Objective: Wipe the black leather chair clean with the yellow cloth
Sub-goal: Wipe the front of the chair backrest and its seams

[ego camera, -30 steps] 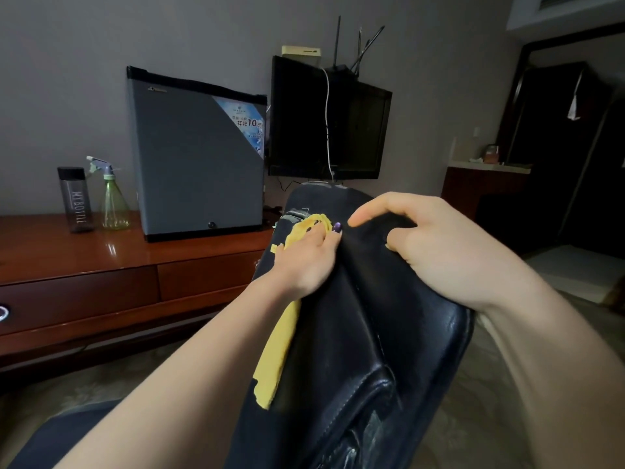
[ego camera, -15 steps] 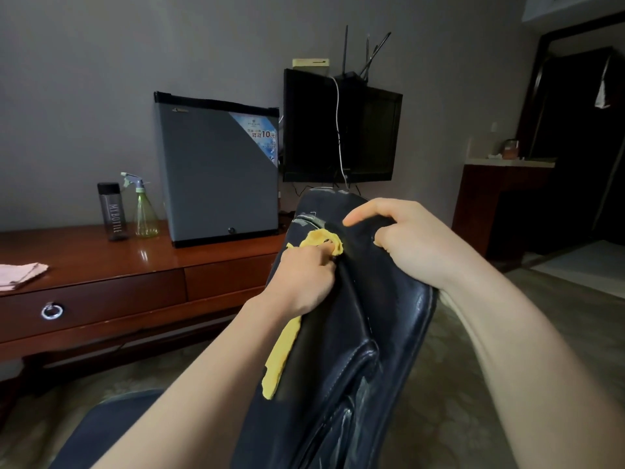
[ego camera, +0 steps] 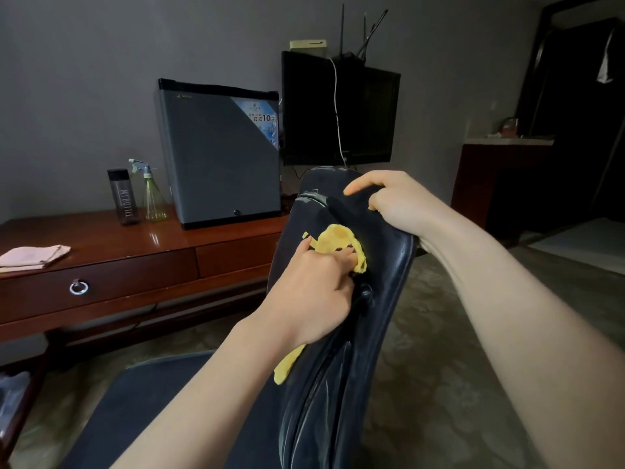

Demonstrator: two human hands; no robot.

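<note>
Wiping: yellow cloth (ego camera: pixel 338 238), gripped by left hand (ego camera: pixel 314 292), should be pressed flat along black leather chair (ego camera: pixel 389 299), whose top is clamped by right hand (ego camera: pixel 399 201).

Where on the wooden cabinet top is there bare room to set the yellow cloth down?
Bare wood lies on the cabinet top between the pink folded cloth and the dark bottle, and along the front edge before the mini fridge, up to the chair back. The rear is crowded: dark bottle, spray bottle and fridge stand close together.
</note>
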